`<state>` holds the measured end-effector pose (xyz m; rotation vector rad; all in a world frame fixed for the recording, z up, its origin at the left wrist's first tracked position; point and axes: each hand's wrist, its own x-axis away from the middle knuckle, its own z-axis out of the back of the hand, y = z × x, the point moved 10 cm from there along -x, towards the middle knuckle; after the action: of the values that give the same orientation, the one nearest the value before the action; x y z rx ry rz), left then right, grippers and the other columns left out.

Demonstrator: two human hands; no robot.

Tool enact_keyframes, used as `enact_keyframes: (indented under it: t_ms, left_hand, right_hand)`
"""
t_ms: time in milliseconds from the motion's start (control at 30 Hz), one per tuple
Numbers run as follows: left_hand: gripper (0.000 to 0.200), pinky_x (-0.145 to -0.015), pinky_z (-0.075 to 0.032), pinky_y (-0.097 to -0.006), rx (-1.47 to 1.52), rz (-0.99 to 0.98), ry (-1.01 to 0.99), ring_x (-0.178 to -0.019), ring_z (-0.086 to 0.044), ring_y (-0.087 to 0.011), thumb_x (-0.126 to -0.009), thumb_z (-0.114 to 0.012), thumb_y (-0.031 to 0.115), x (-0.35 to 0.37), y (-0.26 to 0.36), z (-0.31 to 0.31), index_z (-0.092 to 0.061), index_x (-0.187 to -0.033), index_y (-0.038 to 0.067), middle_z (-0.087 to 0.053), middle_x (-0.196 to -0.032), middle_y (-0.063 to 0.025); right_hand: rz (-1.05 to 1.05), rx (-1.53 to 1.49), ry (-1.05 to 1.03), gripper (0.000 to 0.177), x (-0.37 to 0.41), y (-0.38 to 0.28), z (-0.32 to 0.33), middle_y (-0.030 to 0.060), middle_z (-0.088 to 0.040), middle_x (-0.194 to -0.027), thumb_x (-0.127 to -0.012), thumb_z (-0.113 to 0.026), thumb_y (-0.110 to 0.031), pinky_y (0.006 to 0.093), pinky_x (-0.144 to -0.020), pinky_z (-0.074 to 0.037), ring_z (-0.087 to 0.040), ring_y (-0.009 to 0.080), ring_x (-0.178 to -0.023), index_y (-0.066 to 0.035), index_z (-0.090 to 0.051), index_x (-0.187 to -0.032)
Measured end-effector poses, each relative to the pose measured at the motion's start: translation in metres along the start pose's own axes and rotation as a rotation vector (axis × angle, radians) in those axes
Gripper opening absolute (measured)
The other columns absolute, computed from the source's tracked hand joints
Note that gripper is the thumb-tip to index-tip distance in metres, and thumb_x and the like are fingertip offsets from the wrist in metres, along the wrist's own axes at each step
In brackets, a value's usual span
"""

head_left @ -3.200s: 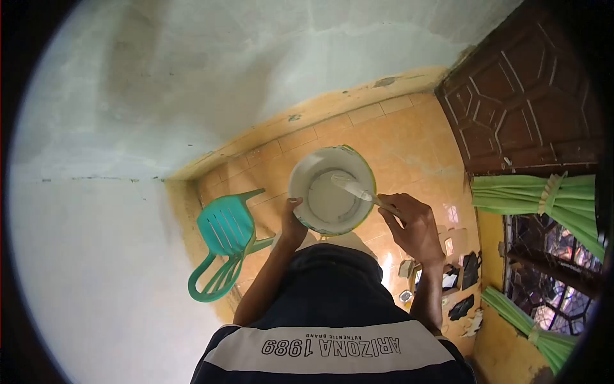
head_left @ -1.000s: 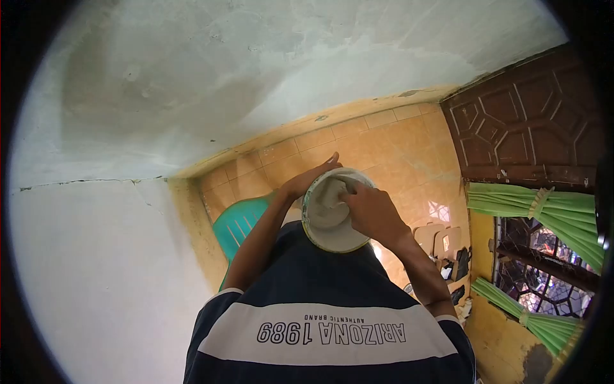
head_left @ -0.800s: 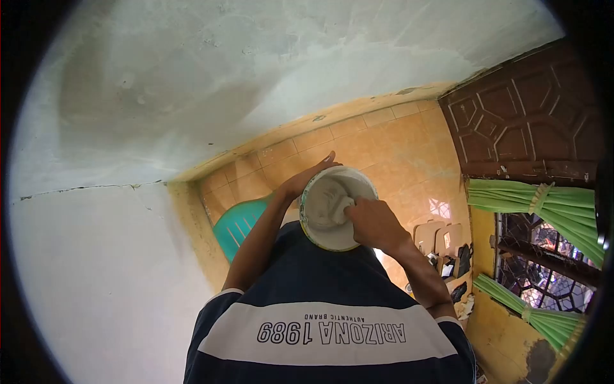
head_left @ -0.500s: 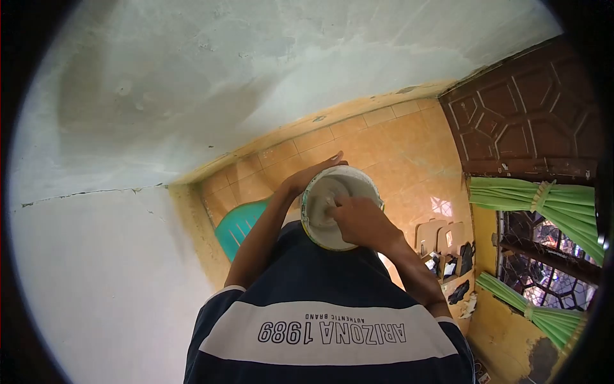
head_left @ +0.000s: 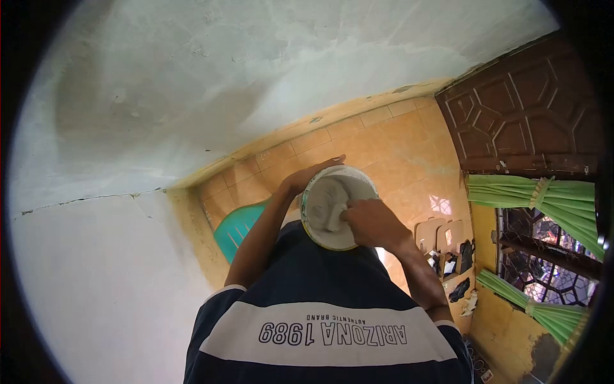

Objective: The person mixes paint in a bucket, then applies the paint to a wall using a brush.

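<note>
A round white bucket (head_left: 308,221) with pale grey-white paste inside is held close to my body. My left hand (head_left: 318,171) lies against the bucket's outer left side, its fingers stretched along the far rim. Over the right part of the opening, my right hand (head_left: 371,221) is closed round something whitish, partly covered by paste, that reaches into the bucket. What exactly it is cannot be made out.
A teal plastic chair (head_left: 238,232) stands left of my left forearm. Patchy grey wall (head_left: 192,64) runs along the far side. At the right are a brown panelled door (head_left: 524,115), green curtains (head_left: 511,192), a grilled window and wooden-backed items (head_left: 449,237).
My right hand has shifted slightly to the right and nearer me across the bucket, and the whitish thing in the paste has moved with it. My left hand stays on the bucket.
</note>
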<state>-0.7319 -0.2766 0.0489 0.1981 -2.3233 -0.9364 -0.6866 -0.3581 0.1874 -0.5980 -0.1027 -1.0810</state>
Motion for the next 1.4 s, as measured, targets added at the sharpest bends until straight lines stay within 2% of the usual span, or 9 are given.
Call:
enact_keyframes:
  t_ms: [267,367,467,667,1000,1100,1200,1267,1400]
  left_hand:
    - [0.061,-0.116,-0.032,-0.0343,-0.196,0.005,-0.138,-0.137,-0.044,-0.0207,-0.107,-0.043,0.042,-0.004,0.006,-0.016,-0.039,-0.153,0.002,-0.047,-0.151,-0.0101]
    - [0.057,-0.114,-0.034,-0.0343,-0.442,-0.276,-0.127,-0.134,-0.047,-0.0194,-0.107,-0.044,0.040,0.003,0.019,-0.018,-0.042,-0.152,0.005,-0.050,-0.149,-0.0080]
    - [0.054,-0.114,-0.034,-0.0342,-0.472,-0.285,-0.101,-0.134,-0.047,-0.0190,-0.108,-0.044,0.037,0.009,0.017,-0.018,-0.043,-0.152,0.007,-0.050,-0.149,-0.0065]
    - [0.054,-0.114,-0.034,-0.0337,-0.394,-0.260,-0.042,-0.133,-0.047,-0.0189,-0.108,-0.044,0.038,0.010,0.010,-0.012,-0.043,-0.151,0.007,-0.051,-0.147,-0.0061]
    - [0.050,-0.121,-0.028,-0.0398,-0.368,-0.154,-0.153,-0.146,-0.035,-0.0248,-0.104,-0.052,0.024,0.024,0.007,-0.020,-0.044,-0.151,0.010,-0.040,-0.157,-0.0089]
    - [0.052,-0.121,-0.028,-0.0390,-0.329,-0.106,-0.103,-0.145,-0.036,-0.0233,-0.103,-0.054,0.025,0.029,0.005,-0.017,-0.044,-0.151,0.009,-0.042,-0.156,-0.0089]
    - [0.051,-0.109,-0.039,-0.0331,-0.354,-0.193,0.005,-0.123,-0.054,-0.0171,-0.107,-0.045,0.041,0.033,0.009,-0.007,-0.054,-0.142,0.006,-0.059,-0.136,-0.0065]
    - [0.049,-0.117,-0.032,-0.0355,-0.378,-0.267,-0.027,-0.138,-0.044,-0.0214,-0.107,-0.046,0.034,0.025,0.002,0.004,-0.047,-0.149,0.009,-0.048,-0.151,-0.0083]
    - [0.049,-0.121,-0.026,-0.0369,-0.451,-0.267,-0.061,-0.147,-0.033,-0.0243,-0.107,-0.046,0.030,0.017,-0.006,0.015,-0.042,-0.153,0.013,-0.037,-0.159,-0.0085]
  right_hand:
    - [0.047,-0.098,0.248,0.022,-0.013,-0.004,0.027,0.0121,-0.066,-0.094,-0.079,-0.061,-0.005,0.0450,-0.072,-0.055,-0.068,0.0337,-0.084,-0.010,-0.074,-0.096]
    - [-0.102,-0.073,0.289,0.024,-0.001,0.016,0.030,0.0119,-0.066,-0.093,-0.078,-0.062,-0.005,0.0454,-0.070,-0.055,-0.068,0.0347,-0.082,-0.012,-0.075,-0.097]
    - [-0.232,0.023,0.154,0.022,0.012,0.028,0.018,0.0133,-0.067,-0.091,-0.077,-0.062,-0.005,0.0461,-0.070,-0.055,-0.068,0.0359,-0.081,-0.011,-0.075,-0.094]
    - [-0.020,-0.090,0.001,0.012,0.012,-0.010,-0.015,0.0224,-0.065,-0.089,-0.075,-0.063,-0.006,0.0475,-0.077,-0.054,-0.067,0.0390,-0.083,-0.002,-0.070,-0.084]
    - [0.032,-0.192,0.288,0.026,-0.009,-0.015,0.020,0.0137,-0.064,-0.091,-0.082,-0.061,-0.006,0.0472,-0.077,-0.054,-0.066,0.0358,-0.086,-0.011,-0.076,-0.102]
    - [-0.188,-0.112,0.242,0.026,-0.002,0.006,0.021,0.0132,-0.066,-0.092,-0.080,-0.062,-0.007,0.0457,-0.076,-0.054,-0.067,0.0348,-0.088,-0.012,-0.077,-0.101]
    - [-0.260,0.037,0.042,0.025,0.003,0.017,0.005,0.0130,-0.067,-0.090,-0.078,-0.062,-0.006,0.0447,-0.076,-0.055,-0.068,0.0347,-0.090,-0.011,-0.077,-0.098]
    - [-0.102,0.031,0.044,0.011,0.005,0.004,-0.001,0.0175,-0.068,-0.082,-0.072,-0.067,-0.008,0.0462,-0.071,-0.056,-0.070,0.0357,-0.081,-0.004,-0.070,-0.081]
    - [-0.036,-0.021,-0.041,0.012,-0.001,-0.013,-0.018,0.0192,-0.068,-0.084,-0.073,-0.065,-0.007,0.0463,-0.075,-0.055,-0.069,0.0369,-0.083,-0.001,-0.070,-0.082]
